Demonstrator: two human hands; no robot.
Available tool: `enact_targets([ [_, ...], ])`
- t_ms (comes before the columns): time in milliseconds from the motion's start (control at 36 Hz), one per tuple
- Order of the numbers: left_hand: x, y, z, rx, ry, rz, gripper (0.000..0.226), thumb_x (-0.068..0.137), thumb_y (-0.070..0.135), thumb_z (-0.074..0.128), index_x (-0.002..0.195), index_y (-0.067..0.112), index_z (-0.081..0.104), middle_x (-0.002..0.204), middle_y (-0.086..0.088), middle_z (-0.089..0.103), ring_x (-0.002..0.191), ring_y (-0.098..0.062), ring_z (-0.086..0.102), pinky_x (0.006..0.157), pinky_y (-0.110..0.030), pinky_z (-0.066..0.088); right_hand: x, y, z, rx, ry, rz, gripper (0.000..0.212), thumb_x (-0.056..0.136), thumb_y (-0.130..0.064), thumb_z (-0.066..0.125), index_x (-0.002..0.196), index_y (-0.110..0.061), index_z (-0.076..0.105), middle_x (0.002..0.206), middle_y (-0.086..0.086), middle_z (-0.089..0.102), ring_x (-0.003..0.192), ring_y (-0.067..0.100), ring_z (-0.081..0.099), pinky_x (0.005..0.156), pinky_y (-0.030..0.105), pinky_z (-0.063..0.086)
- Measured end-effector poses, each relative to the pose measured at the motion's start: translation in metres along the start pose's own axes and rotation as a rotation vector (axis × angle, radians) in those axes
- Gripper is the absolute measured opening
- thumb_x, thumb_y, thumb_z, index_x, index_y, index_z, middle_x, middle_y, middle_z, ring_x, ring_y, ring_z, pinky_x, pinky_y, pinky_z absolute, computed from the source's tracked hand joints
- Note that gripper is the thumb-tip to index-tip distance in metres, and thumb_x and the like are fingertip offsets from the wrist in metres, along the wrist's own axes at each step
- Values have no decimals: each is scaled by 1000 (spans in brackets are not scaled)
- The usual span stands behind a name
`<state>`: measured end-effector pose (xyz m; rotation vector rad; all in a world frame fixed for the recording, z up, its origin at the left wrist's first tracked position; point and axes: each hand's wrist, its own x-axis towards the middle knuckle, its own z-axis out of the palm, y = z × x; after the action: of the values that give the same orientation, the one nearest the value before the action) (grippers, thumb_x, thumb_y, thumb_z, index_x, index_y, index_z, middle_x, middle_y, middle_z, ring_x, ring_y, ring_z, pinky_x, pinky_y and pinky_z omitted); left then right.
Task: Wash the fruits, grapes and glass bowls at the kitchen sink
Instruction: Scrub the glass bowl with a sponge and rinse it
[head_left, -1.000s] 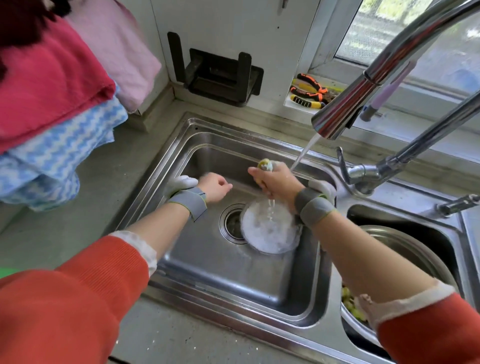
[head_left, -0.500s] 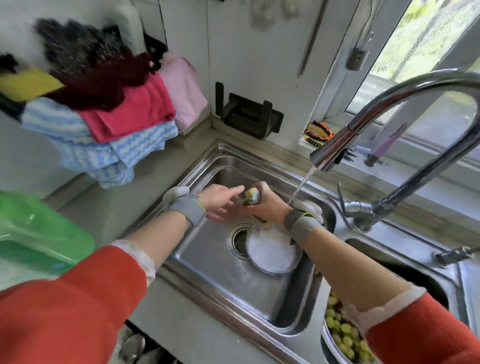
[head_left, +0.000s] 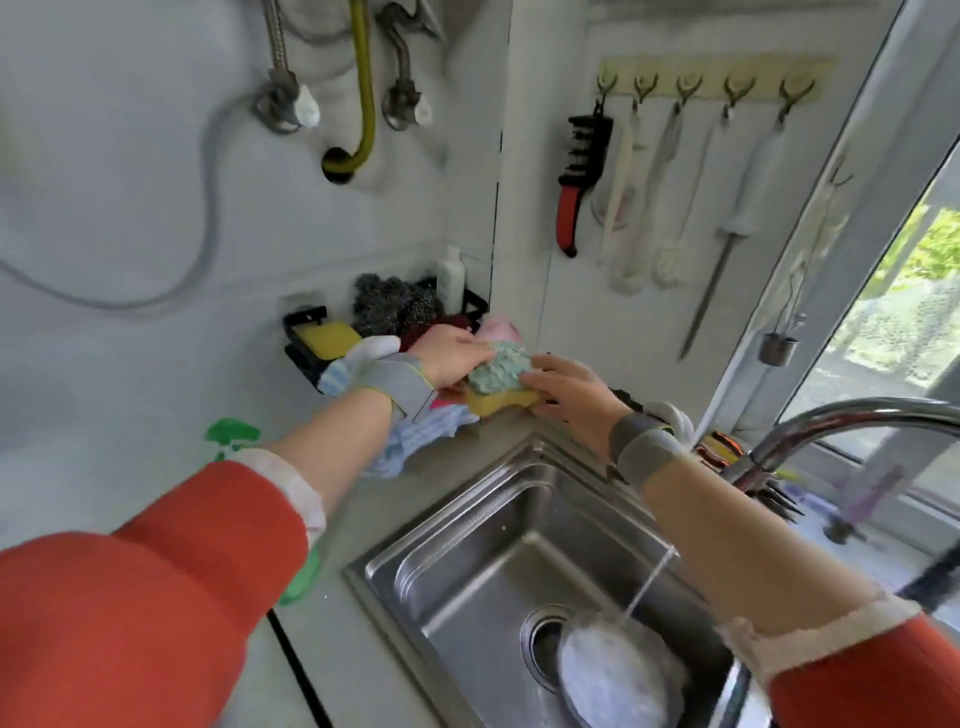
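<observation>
Both my hands, left (head_left: 457, 353) and right (head_left: 569, 392), have fingers grasping a sponge (head_left: 501, 382) (green over yellow) above the desk corner. The glass bowl (head_left: 618, 675) sits in the sink (head_left: 467, 545), holding foamy water, with tap water streaming in.

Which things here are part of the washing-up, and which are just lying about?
In use:
sponge, held between left hand and right hand
glass bowl in the sink
faucet, running

Lying about:
steel wool
red-handled brush on the hooks
white bottle
blue cloth
</observation>
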<state>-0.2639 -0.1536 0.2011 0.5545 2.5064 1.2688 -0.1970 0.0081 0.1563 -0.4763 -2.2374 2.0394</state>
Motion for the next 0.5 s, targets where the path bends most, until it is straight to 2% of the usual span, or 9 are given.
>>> enact_targets([
  [83, 6, 4, -42, 115, 128, 58, 17, 86, 31, 66, 94, 15, 67, 88, -2, 62, 83, -18, 59, 76, -29, 48, 15, -30, 24, -107, 33, -69, 37, 85, -12, 71, 117, -6, 56, 96, 7, 61, 72, 13, 58, 66, 24, 50],
  [139, 12, -1, -62, 115, 152, 40, 24, 84, 35, 68, 94, 12, 68, 88, -5, 63, 84, -21, 61, 80, -34, 52, 24, -43, 40, -164, 42, -111, 35, 84, -18, 72, 113, -10, 55, 93, 6, 61, 79, 18, 60, 75, 31, 54],
  [194, 21, -10, -86, 91, 170, 3, 36, 82, 36, 71, 106, 10, 64, 97, -5, 62, 89, -22, 61, 80, -33, 51, 39, -59, 59, -229, 56, -146, 44, 82, -20, 74, 118, -11, 51, 94, 9, 62, 83, 23, 60, 78, 36, 56],
  [250, 31, -21, -118, 84, 224, -30, 47, 79, 31, 75, 117, 12, 56, 111, -4, 58, 96, -23, 60, 80, -31, 50, 58, -75, 84, -251, 49, -178, 45, 83, -15, 72, 120, -13, 47, 85, 6, 60, 72, 24, 56, 59, 28, 54],
  [278, 32, -24, -121, 84, 230, -32, 49, 79, 27, 75, 120, 12, 53, 114, -5, 57, 93, -23, 60, 77, -32, 50, 62, -75, 89, -275, 50, -186, 40, 84, -14, 72, 116, -16, 48, 80, 3, 58, 67, 24, 54, 51, 23, 51],
  [306, 35, -30, -133, 122, 244, -41, 49, 80, 24, 74, 121, 11, 51, 113, -6, 56, 85, -21, 59, 70, -31, 50, 71, -80, 102, -332, 53, -203, 36, 83, -18, 73, 110, -19, 50, 79, 3, 57, 67, 24, 56, 50, 23, 53],
  [361, 42, -39, -148, 213, 262, -56, 47, 83, 20, 72, 121, 8, 47, 112, -8, 55, 77, -18, 55, 61, -28, 44, 87, -85, 121, -452, 52, -234, 35, 78, -26, 77, 101, -20, 53, 88, 9, 62, 79, 30, 64, 69, 36, 59],
  [417, 54, -52, -168, 276, 322, -62, 46, 84, 13, 69, 123, 4, 46, 119, -14, 57, 92, -25, 57, 70, -30, 43, 108, -91, 147, -534, 29, -258, 36, 78, -28, 77, 102, -14, 55, 94, 14, 64, 87, 34, 67, 83, 44, 55],
  [500, 68, -61, -174, 365, 356, -61, 42, 84, 8, 66, 123, 5, 50, 121, -13, 59, 107, -28, 58, 78, -29, 43, 118, -90, 162, -631, 11, -247, 33, 80, -31, 75, 99, -13, 55, 90, 13, 66, 86, 31, 66, 77, 35, 52],
])
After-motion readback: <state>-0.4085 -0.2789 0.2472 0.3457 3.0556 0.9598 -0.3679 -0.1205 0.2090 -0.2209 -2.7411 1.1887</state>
